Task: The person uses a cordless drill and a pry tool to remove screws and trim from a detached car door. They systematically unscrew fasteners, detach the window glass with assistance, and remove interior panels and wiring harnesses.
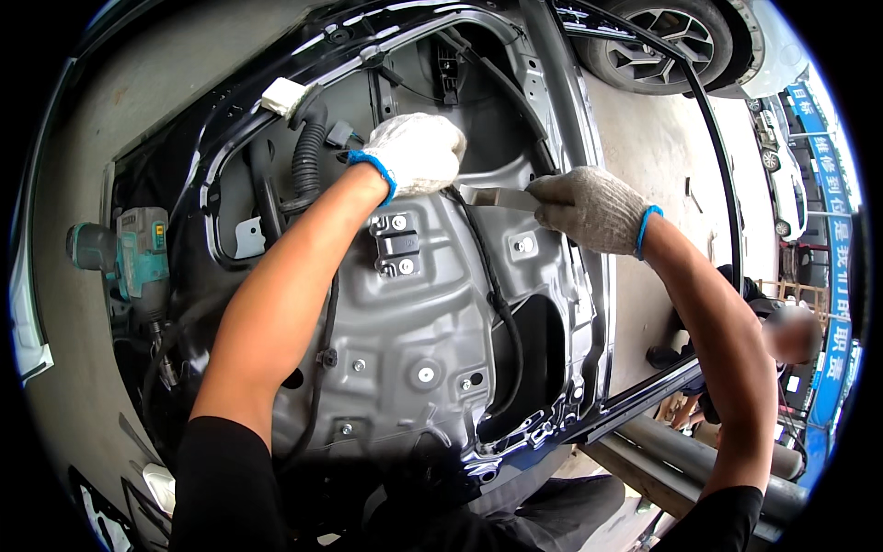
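Observation:
A bare car door shell [405, 322] of grey and black metal lies in front of me, its inner side up. Over its upper part, my left hand [418, 152], in a whitish knit glove with a blue cuff, is curled closed; whatever its fingers hold is hidden. A black wiring cable [485, 262] runs down the panel from just below that hand. My right hand [593, 210], in a greyer glove, pinches a flat pale strip [501, 198] between thumb and fingers. The strip points left toward the cable's upper end.
A teal cordless power tool [143, 253] rests on the door's left side. Near the upper left opening are a ribbed black rubber tube [308, 152] and a white connector [283, 95]. A car wheel [662, 46] stands at the upper right; another person [791, 336] is at the right.

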Demonstrator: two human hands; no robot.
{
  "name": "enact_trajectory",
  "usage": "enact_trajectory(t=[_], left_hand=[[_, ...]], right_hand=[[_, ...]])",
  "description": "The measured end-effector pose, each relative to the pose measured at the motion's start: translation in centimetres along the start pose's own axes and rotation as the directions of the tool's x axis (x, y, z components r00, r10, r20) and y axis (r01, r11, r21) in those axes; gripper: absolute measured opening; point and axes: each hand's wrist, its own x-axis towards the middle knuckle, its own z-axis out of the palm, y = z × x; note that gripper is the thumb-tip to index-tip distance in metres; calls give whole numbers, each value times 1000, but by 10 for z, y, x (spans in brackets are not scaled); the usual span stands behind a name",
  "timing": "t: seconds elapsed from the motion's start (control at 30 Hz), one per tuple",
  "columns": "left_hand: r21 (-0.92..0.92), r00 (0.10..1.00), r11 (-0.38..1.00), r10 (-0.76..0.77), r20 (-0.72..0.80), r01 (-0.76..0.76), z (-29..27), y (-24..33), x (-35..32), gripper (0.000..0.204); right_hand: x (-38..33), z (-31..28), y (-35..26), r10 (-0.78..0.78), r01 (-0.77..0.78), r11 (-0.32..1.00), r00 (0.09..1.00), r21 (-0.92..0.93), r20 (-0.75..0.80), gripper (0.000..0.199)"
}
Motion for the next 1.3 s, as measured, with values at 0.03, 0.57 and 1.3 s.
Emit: enact_trajectory(t=[0.03,0.57,1.3], left_hand=[[-4,1000,1000,0,-7,0,0,0,-1,21],[153,995,985,-86,51,77,-6,-2,-7,45],[228,984,963,-165,72,145,8,-16,8,43]], right_hand=[[-3,8,0,24,-23,997,1000,71,-14,30],[-35,27,-17,74,-111,977,977,-180,-200,28],[-17,35,-43,102,-123,982,984,-146,-145,24]])
